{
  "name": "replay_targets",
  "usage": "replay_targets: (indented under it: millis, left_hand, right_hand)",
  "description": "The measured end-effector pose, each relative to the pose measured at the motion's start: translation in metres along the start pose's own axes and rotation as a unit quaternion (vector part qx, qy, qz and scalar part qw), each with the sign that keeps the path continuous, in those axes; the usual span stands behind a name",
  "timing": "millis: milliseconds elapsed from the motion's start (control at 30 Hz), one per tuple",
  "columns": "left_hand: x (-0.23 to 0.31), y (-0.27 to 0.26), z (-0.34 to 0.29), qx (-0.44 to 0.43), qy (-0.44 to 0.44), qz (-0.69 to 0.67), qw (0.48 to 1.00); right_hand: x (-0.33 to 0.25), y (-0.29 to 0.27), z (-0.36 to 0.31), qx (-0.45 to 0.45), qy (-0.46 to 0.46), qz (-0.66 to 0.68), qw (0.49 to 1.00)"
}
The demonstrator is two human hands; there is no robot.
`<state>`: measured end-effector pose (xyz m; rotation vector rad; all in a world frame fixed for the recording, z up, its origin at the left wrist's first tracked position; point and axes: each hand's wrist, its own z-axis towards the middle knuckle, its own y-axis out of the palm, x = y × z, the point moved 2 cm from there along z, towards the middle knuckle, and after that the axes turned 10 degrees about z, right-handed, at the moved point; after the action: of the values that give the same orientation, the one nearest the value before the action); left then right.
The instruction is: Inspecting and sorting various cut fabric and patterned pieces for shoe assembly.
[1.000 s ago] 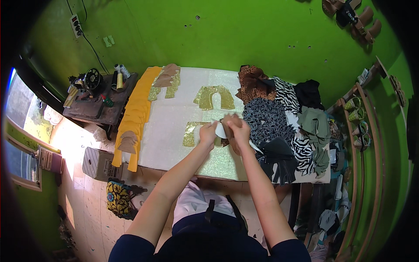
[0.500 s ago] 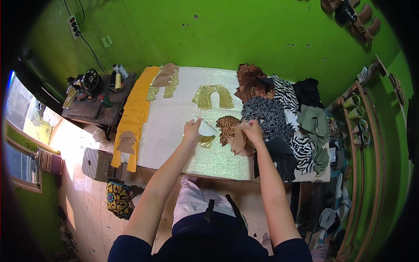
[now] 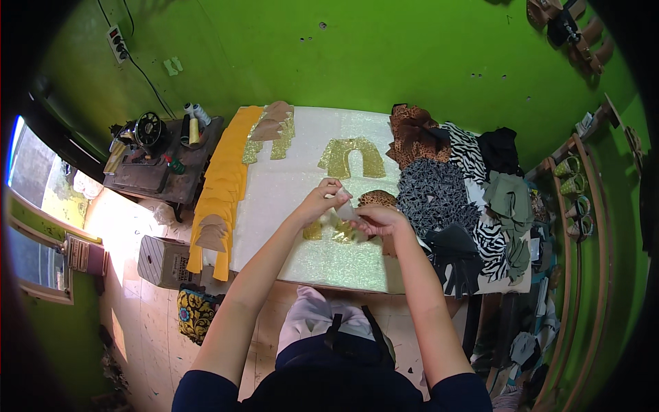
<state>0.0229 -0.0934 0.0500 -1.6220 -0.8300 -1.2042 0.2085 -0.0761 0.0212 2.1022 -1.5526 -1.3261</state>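
Observation:
Over the middle of the table, my left hand [image 3: 324, 200] pinches a small white curved piece [image 3: 345, 208] of sheet material. My right hand [image 3: 382, 220] is closed at the lower end of the same piece, its fingertips partly blurred. Beneath my hands, a gold glitter cut piece [image 3: 315, 231] lies on the table, partly covered. Leopard-print cut pieces [image 3: 377, 198] lie just beyond my right hand. Tan cut pieces [image 3: 389, 246] show below it, mostly hidden. Farther back lies an arch-shaped gold glitter piece [image 3: 336, 162].
White glittery sheeting [image 3: 268, 206] covers the table. Yellow strips [image 3: 223, 185] with tan pieces run along its left. Dark shredded-looking pieces [image 3: 437, 194], zebra-print pieces [image 3: 490, 242] and olive pieces [image 3: 509, 196] crowd the right. A sewing machine [image 3: 147, 132] stands at left, a wooden rack [image 3: 604, 240] at right.
My right hand has let go of the tan piece and moved left and down to the white piece. My left hand has brought the white piece right, toward it. The view has shifted slightly.

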Motion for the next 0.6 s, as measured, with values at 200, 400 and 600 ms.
replay_targets:
  millis: [200,400,600]
  left_hand:
    - [-0.015,-0.045,-0.003,-0.046,-0.063,-0.126,0.989]
    - [-0.037,-0.052,-0.003,-0.045,-0.153,-0.323,0.933]
    - [-0.103,-0.053,0.001,0.009,-0.211,-0.078,0.974]
  right_hand:
    - [-0.021,0.006,0.039,0.109,-0.196,0.014,0.974]
    - [-0.024,-0.008,0.064,0.252,-0.307,-0.202,0.895]
    - [-0.001,0.000,0.081,0.218,-0.231,-0.122,0.940]
